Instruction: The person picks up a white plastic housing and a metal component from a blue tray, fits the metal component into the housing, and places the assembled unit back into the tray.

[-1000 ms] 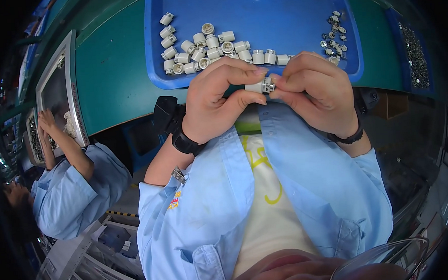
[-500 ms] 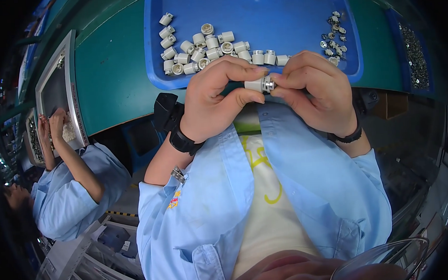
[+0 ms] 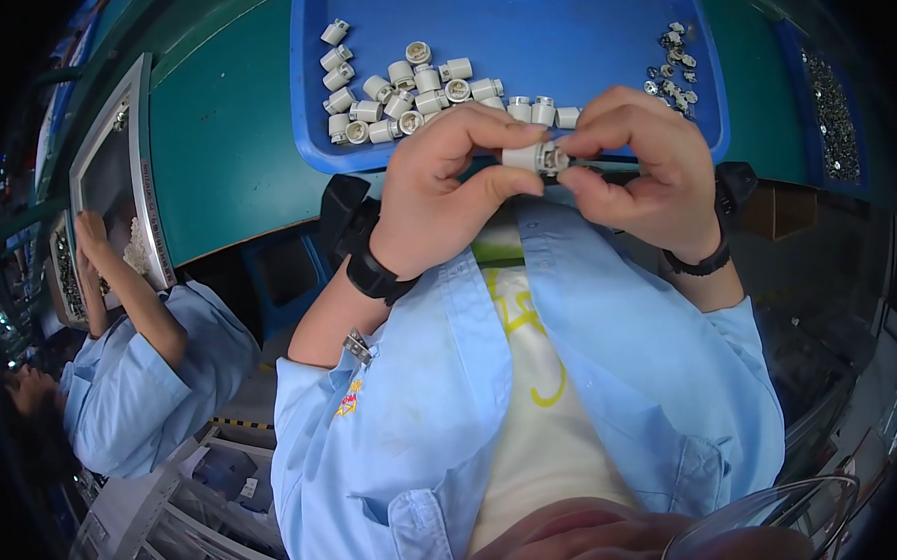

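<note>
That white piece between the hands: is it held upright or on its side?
On its side: the white piece runs across the view, plain end in the left hand, metal-fitted end toward the right hand.

The left hand (image 3: 443, 188) pinches a white cylindrical part (image 3: 522, 158); the right hand (image 3: 659, 171) is just at the part's metal-fitted end; white pieces (image 3: 401, 75) lie in the blue tray (image 3: 558, 35) beyond.

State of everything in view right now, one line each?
Left hand: pinching the held white socket
Right hand: fingertips by its metal end, grip unclear
Held white socket: sideways, metal end toward right hand
Blue tray: partly filled
Loose white sockets: clustered, several on their sides
Small metal parts: loose, tray's right side
</note>
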The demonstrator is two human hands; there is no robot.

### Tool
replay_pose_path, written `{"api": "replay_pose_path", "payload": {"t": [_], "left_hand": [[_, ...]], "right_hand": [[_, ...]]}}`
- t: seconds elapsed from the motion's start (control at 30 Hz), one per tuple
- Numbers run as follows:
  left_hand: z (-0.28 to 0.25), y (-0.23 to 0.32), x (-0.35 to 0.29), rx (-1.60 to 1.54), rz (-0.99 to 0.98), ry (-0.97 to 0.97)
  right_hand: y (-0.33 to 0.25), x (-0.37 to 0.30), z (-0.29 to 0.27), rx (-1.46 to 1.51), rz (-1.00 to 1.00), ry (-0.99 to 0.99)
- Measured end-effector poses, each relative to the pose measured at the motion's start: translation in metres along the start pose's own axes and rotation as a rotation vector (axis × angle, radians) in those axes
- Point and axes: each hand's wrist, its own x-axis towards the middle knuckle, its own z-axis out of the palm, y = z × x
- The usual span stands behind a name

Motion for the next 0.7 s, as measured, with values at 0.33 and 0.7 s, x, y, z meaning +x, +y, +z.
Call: {"api": "replay_pose_path", "payload": {"t": [0.33,0.7], "left_hand": [[0.0013,-0.0025,0.0011,0.073,0.060,-0.017],[-0.0029,-0.0022,0.0039,0.303,0.154,0.012]], "right_hand": [[0.0064,-0.0010,0.0050,0.027,-0.054,0.019],[0.0057,-0.0009,0.0038,-0.016,-0.111,0.006]]}}
